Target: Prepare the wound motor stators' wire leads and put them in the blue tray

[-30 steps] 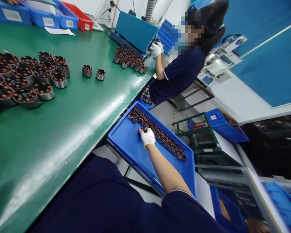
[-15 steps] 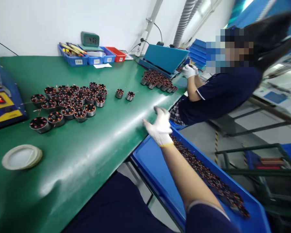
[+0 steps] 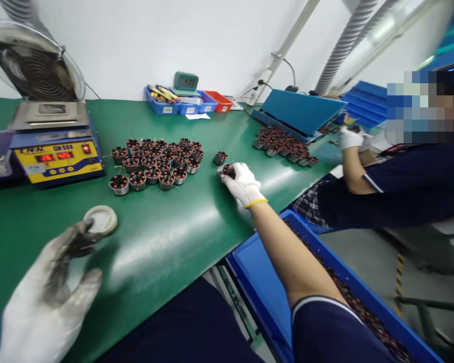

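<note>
My right hand [image 3: 244, 184], in a white glove, has its fingers closed around a motor stator [image 3: 229, 171], a small metal ring with copper windings, at the green table. Just behind it stands a single stator [image 3: 220, 158]. My left hand [image 3: 56, 287], in a white glove with darkly stained fingertips, is held above the table at the lower left. Its thumb and fingers are apart with nothing between them. Beyond its fingertips lies a round whitish dish [image 3: 101, 220]. A group of several stators [image 3: 151, 161] stands upright in rows between the hands, farther back.
A blue-and-yellow solder pot unit [image 3: 58, 151] with a fan [image 3: 38, 68] stands at left. Small bins [image 3: 166, 107] and a clock [image 3: 186, 81] line the wall. A stator pile [image 3: 282, 146] lies near a co-worker's gloved hand [image 3: 351, 138]. A blue tray [image 3: 265, 282] sits below the table edge.
My right hand has reached forward over the table and closed on one of the two separate stators. My left hand has come into view at lower left. The view has turned left.
</note>
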A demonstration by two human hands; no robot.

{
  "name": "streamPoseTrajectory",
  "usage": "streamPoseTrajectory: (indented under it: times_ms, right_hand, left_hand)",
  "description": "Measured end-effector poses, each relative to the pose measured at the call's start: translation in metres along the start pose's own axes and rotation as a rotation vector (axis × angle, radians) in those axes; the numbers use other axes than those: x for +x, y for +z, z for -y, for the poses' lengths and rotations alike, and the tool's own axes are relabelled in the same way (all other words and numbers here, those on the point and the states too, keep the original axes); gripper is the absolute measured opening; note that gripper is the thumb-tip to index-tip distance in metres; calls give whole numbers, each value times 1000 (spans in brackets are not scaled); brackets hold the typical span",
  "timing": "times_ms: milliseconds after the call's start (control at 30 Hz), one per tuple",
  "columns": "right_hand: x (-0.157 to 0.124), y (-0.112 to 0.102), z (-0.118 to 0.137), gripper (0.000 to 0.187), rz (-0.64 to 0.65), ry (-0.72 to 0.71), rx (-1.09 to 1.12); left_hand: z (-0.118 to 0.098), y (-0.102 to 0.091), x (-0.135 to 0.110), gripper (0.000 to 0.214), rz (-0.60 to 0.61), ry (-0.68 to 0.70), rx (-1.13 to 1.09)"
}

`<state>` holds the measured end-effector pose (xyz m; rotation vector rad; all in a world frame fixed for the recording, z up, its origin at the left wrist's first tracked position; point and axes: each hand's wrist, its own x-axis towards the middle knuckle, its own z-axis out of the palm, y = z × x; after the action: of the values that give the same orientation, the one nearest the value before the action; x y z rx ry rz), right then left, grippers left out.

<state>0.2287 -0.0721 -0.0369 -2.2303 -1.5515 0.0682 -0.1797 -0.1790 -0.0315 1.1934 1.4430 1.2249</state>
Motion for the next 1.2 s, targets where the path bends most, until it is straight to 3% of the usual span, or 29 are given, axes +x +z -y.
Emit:
streamPoseTrajectory:
  times_ms: [100, 200, 233, 300, 433, 567, 667, 767, 867, 933, 1000, 1100, 1200]
  right_hand:
    - [-51, -1, 47, 11, 120, -478, 463]
    - [-101, -7, 107, 13, 341, -912, 653]
    - [-114, -8, 125, 14, 400, -1005, 670]
    - [-131, -11, 152, 15, 392, -1096, 685]
    - [-141, -5, 172, 31, 62, -1097, 704]
    - [-145, 5, 174, 22, -45, -1210, 657]
    - [-148, 5, 180, 15, 0, -1110, 721]
    - [-142, -14, 193, 7, 170, -968, 844]
    - [-130, -42, 208, 13, 341, -1102, 824]
    - [-124, -52, 214, 13, 400, -1223, 741]
    - [-124, -44, 217, 12, 370, -1187, 667]
    - [-134, -9, 212, 9, 273, -877, 642]
    - [-143, 19, 200, 7, 378, -612, 773]
  left_hand:
    - [-9, 8, -7, 61, 78, -148, -149]
    - [-19, 12, -9, 69, 370, -319, -312]
    - [-21, 12, -8, 65, 463, -384, -378]
    - [-25, 9, -5, 53, 555, -471, -521]
    - [-29, 2, 1, 35, 466, -381, -766]
    - [-28, 2, 2, 21, 452, -331, -897]
    - [-32, 0, 1, 24, 435, -390, -960]
    - [-38, -7, 5, 17, 342, -435, -1017]
    - [-36, -7, 10, 25, 264, -440, -886]
    - [-28, 0, 9, 33, 319, -496, -761]
    - [-19, 10, 3, 37, 438, -541, -635]
    - [-11, 20, -11, 32, 693, -385, -285]
    - [-12, 17, -18, 40, 953, -280, -77]
